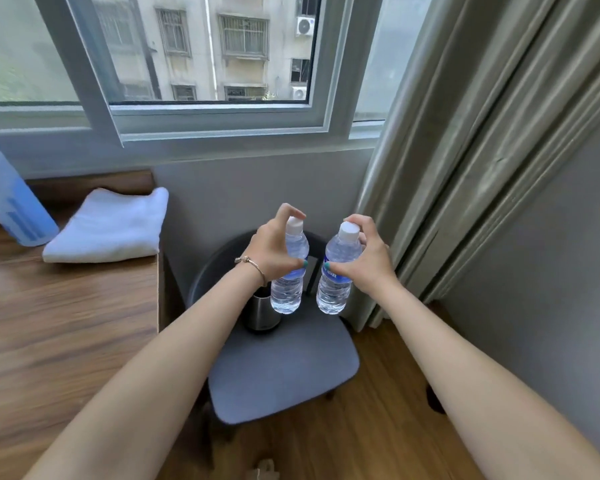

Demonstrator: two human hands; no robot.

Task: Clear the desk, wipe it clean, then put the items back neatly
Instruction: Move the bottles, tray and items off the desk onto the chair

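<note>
Gripping one water bottle each, left hand (274,251) and right hand (368,261) partly hide labels and kettle (262,313).

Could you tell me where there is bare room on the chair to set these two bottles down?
The front of the chair seat, nearer than the metal kettle, is bare. The back-left corner by the kettle is crowded.

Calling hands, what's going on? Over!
Left hand and right hand each grip a clear plastic water bottle above grey chair. Steel kettle on seat.
</note>
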